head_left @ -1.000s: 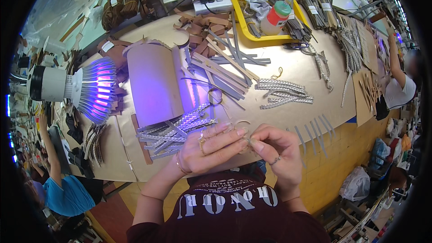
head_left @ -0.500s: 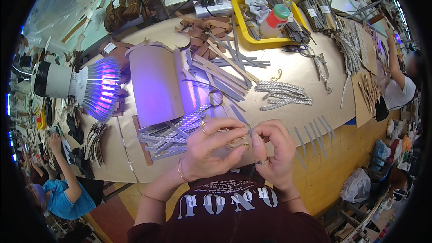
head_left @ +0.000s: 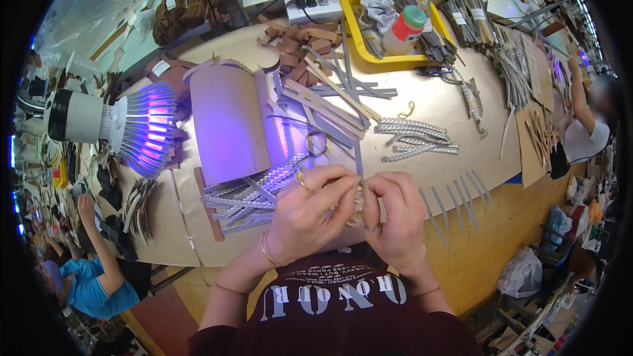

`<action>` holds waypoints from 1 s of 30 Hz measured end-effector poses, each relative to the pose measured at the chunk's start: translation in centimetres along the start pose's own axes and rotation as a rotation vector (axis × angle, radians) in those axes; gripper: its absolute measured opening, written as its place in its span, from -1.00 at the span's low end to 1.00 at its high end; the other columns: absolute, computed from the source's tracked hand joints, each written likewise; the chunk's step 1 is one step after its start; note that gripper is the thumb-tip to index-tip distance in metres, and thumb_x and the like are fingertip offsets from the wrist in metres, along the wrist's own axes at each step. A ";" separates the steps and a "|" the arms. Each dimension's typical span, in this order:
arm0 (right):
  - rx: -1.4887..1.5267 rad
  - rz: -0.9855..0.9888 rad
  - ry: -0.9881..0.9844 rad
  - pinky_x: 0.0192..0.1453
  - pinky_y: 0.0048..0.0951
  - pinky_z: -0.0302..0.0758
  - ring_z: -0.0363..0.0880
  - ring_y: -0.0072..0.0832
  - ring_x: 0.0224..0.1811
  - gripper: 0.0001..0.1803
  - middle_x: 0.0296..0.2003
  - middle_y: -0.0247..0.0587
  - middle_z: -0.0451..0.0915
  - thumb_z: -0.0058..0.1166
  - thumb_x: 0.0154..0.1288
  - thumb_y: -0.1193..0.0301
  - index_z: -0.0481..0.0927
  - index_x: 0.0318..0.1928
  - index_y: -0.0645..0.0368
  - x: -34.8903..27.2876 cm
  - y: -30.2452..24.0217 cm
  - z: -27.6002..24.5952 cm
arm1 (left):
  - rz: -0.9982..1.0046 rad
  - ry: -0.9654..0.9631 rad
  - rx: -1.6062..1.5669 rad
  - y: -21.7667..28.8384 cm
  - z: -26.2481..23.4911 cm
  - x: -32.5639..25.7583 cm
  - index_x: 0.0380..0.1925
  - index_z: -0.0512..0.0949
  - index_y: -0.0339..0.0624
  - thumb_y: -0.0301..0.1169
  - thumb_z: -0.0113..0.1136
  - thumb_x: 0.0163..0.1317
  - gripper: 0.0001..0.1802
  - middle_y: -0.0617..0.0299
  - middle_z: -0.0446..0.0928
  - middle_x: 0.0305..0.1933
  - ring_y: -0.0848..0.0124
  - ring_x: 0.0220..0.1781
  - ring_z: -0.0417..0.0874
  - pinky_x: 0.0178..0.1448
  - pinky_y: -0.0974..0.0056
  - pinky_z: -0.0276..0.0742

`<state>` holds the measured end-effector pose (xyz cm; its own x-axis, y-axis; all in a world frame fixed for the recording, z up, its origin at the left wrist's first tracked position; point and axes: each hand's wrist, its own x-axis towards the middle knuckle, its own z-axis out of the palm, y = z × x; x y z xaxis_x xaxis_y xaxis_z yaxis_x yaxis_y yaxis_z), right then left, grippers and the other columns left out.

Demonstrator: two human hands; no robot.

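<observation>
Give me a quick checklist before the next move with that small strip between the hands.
1. Both hands on the strip: ok, left hand and right hand pinch it together.
2. Strip's shape and free end: cannot tell, fingers cover most of it.
3. Braided strips within left hand's reach: ok.
4. Lamp lit: ok, glows violet.
5. Table edge ahead of the hands: not ok, grey strips overhang it.

The scene is brightly lit; violet glare is cast by the lamp (head_left: 142, 128). Edges are bent and vignetted black.
</observation>
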<state>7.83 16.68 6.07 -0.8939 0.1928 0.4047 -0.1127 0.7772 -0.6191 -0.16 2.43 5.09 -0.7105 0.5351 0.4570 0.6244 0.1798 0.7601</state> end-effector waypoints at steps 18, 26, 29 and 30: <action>-0.134 -0.081 -0.017 -0.21 -0.24 0.49 0.56 -0.20 -0.24 -0.75 -0.24 -0.13 0.55 0.24 0.15 0.53 0.56 -0.13 0.23 0.2 1.1 1.2 | -0.058 -0.029 -0.008 -1.1 0.4 0.0 -0.21 0.65 -0.32 -0.63 0.34 0.09 -0.78 0.10 0.61 -0.19 0.17 -0.33 0.68 -0.24 0.20 0.60; 0.523 0.316 -0.139 -0.16 -0.41 0.46 0.52 -0.43 -0.29 -0.93 -0.30 -0.19 0.53 0.05 0.36 0.56 0.54 -0.18 0.26 -1.0 3.0 -0.5 | -0.327 0.077 -0.189 -3.2 -0.3 -0.7 -0.17 0.67 -0.30 -0.64 0.28 0.20 -0.81 0.15 0.64 -0.13 0.47 -0.33 0.65 -0.25 0.37 0.56; 0.831 0.460 -0.075 -0.13 -0.50 0.41 0.42 -0.57 -0.28 -0.90 -0.30 -0.29 0.48 -0.05 0.40 0.56 0.53 -0.18 0.29 -2.3 5.4 -3.4 | -0.509 0.242 -0.430 -4.6 -2.2 -1.3 -0.18 0.66 -0.31 -0.64 0.23 0.27 -0.86 0.22 0.62 -0.12 0.55 -0.31 0.61 -0.24 0.40 0.56; 0.853 0.474 -0.011 -0.14 -0.50 0.37 0.40 -0.56 -0.27 -0.88 -0.28 -0.29 0.46 -0.04 0.42 0.48 0.52 -0.16 0.28 -2.7 6.5 -4.3 | -0.535 0.263 -0.423 -5.0 -3.0 -1.7 -0.18 0.66 -0.33 -0.64 0.22 0.29 -0.87 0.22 0.61 -0.12 0.55 -0.31 0.61 -0.23 0.40 0.56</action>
<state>11.42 23.81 3.81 -0.9308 0.3651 -0.0155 -0.0127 -0.0747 -0.9971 -3.05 -1.86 1.95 -0.9709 0.2378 0.0289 0.0294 -0.0013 0.9996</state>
